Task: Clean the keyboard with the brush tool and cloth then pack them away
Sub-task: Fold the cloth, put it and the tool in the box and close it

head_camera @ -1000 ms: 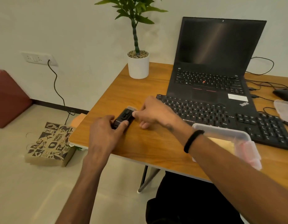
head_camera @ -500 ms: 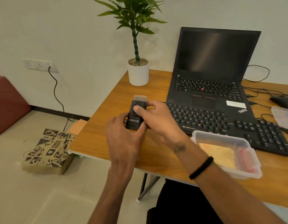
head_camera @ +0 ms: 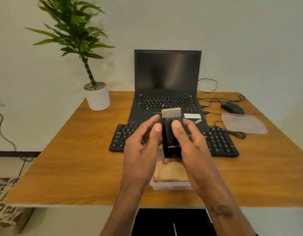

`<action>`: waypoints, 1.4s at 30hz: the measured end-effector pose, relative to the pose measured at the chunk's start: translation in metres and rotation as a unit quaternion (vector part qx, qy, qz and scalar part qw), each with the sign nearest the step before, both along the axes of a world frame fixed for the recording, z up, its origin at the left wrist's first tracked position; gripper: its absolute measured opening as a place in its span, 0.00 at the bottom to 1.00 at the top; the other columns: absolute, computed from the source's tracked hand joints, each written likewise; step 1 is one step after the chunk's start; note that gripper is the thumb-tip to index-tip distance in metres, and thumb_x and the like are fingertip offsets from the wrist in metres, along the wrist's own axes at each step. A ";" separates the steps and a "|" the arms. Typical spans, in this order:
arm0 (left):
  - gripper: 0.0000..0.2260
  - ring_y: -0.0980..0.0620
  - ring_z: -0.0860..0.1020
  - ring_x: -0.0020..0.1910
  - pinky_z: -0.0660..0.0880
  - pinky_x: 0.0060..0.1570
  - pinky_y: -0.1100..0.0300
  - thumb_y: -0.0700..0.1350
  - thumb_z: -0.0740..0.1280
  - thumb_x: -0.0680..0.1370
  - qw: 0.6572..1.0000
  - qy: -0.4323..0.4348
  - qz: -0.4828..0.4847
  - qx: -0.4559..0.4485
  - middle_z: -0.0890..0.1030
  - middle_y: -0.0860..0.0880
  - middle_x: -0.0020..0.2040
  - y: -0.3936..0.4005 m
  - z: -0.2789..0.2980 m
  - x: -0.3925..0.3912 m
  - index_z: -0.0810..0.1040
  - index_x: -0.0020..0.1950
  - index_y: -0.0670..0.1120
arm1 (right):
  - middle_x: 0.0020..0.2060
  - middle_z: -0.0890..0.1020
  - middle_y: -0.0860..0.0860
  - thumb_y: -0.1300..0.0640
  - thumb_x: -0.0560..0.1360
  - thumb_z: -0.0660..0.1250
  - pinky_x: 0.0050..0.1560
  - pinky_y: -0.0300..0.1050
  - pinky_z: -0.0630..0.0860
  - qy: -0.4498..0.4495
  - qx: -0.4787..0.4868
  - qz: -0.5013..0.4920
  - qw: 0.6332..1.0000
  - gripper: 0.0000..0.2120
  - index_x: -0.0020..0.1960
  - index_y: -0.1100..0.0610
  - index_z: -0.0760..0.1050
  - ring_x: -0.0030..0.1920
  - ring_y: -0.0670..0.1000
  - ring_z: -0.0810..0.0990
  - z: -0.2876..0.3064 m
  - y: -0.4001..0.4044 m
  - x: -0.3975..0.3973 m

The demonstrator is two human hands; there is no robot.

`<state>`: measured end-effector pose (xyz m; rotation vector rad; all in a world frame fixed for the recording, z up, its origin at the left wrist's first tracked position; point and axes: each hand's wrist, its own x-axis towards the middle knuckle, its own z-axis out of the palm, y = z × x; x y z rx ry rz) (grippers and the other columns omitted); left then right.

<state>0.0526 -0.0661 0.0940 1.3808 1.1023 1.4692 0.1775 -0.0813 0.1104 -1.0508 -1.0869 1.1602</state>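
I hold a black brush tool (head_camera: 171, 140) upright above the desk, its pale bristles sticking out of the top. My right hand (head_camera: 189, 143) grips the body, thumb pressed on the slider on its face. My left hand (head_camera: 142, 149) holds its left side with thumb and fingers. The black external keyboard (head_camera: 220, 143) lies behind my hands, partly hidden. A yellow cloth (head_camera: 171, 172) lies in a clear plastic box (head_camera: 171, 186) just below the tool.
An open black laptop (head_camera: 167, 74) stands behind the keyboard. The box lid (head_camera: 243, 123) and a black mouse (head_camera: 232, 107) with cables lie at the right. A potted plant (head_camera: 98, 96) is at the back left. A printed paper bag (head_camera: 4, 198) sits on the floor.
Both hands lifted the brush tool from the desk's left side and brought it to the middle above the box. The bristles now stick out further. The view has swung to centre.
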 end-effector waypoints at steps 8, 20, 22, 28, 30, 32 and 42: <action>0.12 0.52 0.86 0.51 0.82 0.44 0.61 0.44 0.67 0.83 0.996 -0.073 -0.050 -0.006 0.88 0.50 0.52 0.006 0.002 0.042 0.83 0.66 0.48 | 0.46 0.86 0.57 0.50 0.84 0.64 0.34 0.52 0.81 -0.003 0.031 0.009 0.999 0.13 0.67 0.47 0.77 0.44 0.55 0.86 -0.006 -0.003 0.041; 0.17 0.52 0.85 0.57 0.81 0.56 0.59 0.47 0.67 0.82 0.996 0.029 -0.076 0.040 0.87 0.53 0.53 -0.003 0.005 0.032 0.78 0.71 0.57 | 0.57 0.85 0.55 0.57 0.84 0.64 0.41 0.55 0.83 -0.042 0.000 0.132 0.990 0.21 0.75 0.46 0.70 0.52 0.60 0.86 -0.002 -0.011 0.072; 0.14 0.54 0.84 0.59 0.81 0.57 0.58 0.46 0.69 0.81 0.993 0.068 -0.082 0.055 0.87 0.57 0.55 -0.005 0.006 0.025 0.82 0.67 0.56 | 0.54 0.86 0.53 0.56 0.82 0.68 0.40 0.56 0.84 -0.093 0.001 0.126 0.988 0.23 0.75 0.43 0.70 0.50 0.57 0.87 0.002 -0.013 0.075; 0.13 0.55 0.85 0.54 0.82 0.53 0.59 0.50 0.73 0.75 0.996 0.069 -0.049 0.017 0.88 0.56 0.51 -0.014 -0.002 0.012 0.86 0.59 0.52 | 0.52 0.80 0.39 0.48 0.69 0.81 0.50 0.43 0.84 -0.346 0.059 0.046 0.935 0.29 0.63 0.38 0.69 0.54 0.42 0.83 0.000 -0.008 0.080; 0.12 0.56 0.86 0.53 0.83 0.53 0.56 0.51 0.74 0.75 0.996 0.083 -0.040 -0.008 0.88 0.55 0.50 -0.016 -0.008 0.005 0.86 0.57 0.51 | 0.54 0.79 0.39 0.48 0.69 0.81 0.53 0.46 0.84 -0.370 0.072 0.057 0.925 0.27 0.63 0.38 0.72 0.56 0.43 0.82 -0.004 -0.005 0.082; 0.12 0.56 0.86 0.51 0.83 0.51 0.52 0.53 0.75 0.74 0.994 0.099 -0.038 -0.036 0.88 0.55 0.48 -0.019 -0.015 -0.003 0.86 0.56 0.52 | 0.55 0.77 0.37 0.48 0.69 0.81 0.57 0.43 0.81 -0.408 0.085 0.072 0.906 0.27 0.64 0.38 0.74 0.58 0.40 0.80 -0.008 -0.002 0.082; 0.18 0.59 0.69 0.58 0.66 0.56 0.66 0.68 0.65 0.71 0.920 0.387 0.055 0.020 0.77 0.62 0.53 -0.015 -0.051 -0.023 0.87 0.48 0.59 | 0.53 0.82 0.38 0.40 0.70 0.77 0.54 0.47 0.81 -0.589 0.082 0.132 0.793 0.25 0.65 0.43 0.80 0.53 0.42 0.80 -0.032 0.016 0.069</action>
